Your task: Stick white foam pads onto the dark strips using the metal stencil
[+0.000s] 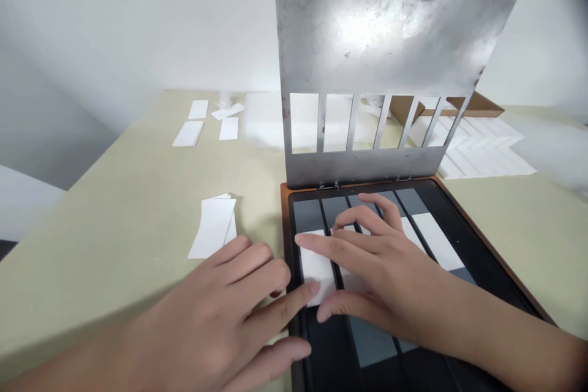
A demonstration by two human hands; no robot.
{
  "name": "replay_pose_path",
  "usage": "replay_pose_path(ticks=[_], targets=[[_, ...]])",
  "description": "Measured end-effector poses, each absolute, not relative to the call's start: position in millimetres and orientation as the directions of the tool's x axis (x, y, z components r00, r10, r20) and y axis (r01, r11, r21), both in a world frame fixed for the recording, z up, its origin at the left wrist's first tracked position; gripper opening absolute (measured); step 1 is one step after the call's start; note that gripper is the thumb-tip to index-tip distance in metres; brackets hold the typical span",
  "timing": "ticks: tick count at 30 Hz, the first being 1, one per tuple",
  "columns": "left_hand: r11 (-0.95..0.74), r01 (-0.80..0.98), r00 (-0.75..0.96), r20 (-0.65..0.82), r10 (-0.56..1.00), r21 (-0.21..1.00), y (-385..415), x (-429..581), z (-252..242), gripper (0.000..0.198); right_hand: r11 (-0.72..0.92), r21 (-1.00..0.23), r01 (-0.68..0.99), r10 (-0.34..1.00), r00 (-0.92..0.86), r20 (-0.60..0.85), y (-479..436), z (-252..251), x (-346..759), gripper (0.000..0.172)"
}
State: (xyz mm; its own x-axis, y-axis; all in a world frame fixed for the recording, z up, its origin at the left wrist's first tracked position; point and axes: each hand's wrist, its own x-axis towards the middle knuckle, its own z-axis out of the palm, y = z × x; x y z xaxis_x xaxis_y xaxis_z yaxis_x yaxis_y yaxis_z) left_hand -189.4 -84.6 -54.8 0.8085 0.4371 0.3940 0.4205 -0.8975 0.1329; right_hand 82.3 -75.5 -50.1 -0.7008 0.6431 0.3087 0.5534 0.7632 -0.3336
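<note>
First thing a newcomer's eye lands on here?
Probably the shiny, slotted metal plate, standing up at the far edge of the black tray. Then the hands: the right hand spread over white cards in the tray, the left hand with one fingertip at the leftmost card.

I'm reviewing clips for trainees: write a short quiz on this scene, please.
1. How many openings are cut in the raised metal plate?
2. Where is the pile of white cards just beyond the left hand? A) left of the black tray; B) right of it; C) inside it.
3. True or false: the left hand grips the metal plate.

Key: 1. six; 2. A; 3. false, it is at the leftmost card in the tray.
</note>
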Motion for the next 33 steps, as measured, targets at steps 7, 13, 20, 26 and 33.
replay_pose_path(ticks=[7, 13, 20, 26, 33], targets=[[-0.961, 0.275, 0.828, 0.503, 0.248, 0.022, -95, -194, -57, 0.021, 0.751, -0.329, 0.573, 0.658, -0.695, 0.291, -74, -52, 80, 0.044], [-0.948, 0.314, 0.863, 0.398, 0.311, 0.061, -91, -186, -54, 0.035, 0.737, -0.358, 0.573, 0.669, -0.694, 0.267, -74, -51, 82, 0.039], [-0.943, 0.313, 0.854, 0.400, 0.332, 0.116, -81, -182, -46, 0.032, 0.725, -0.384, 0.572, 0.678, -0.692, 0.249, -74, -53, 82, 0.038], [-0.928, 0.358, 0.829, 0.422, 0.367, 0.106, -83, -182, -49, 0.033, 0.730, -0.394, 0.558, 0.666, -0.710, 0.228, -76, -51, 85, 0.051], [-0.892, 0.446, 0.794, 0.426, 0.434, 0.077, -81, -192, -62, 0.034, 0.729, -0.415, 0.544, 0.664, -0.710, 0.234, -75, -50, 85, 0.060]])
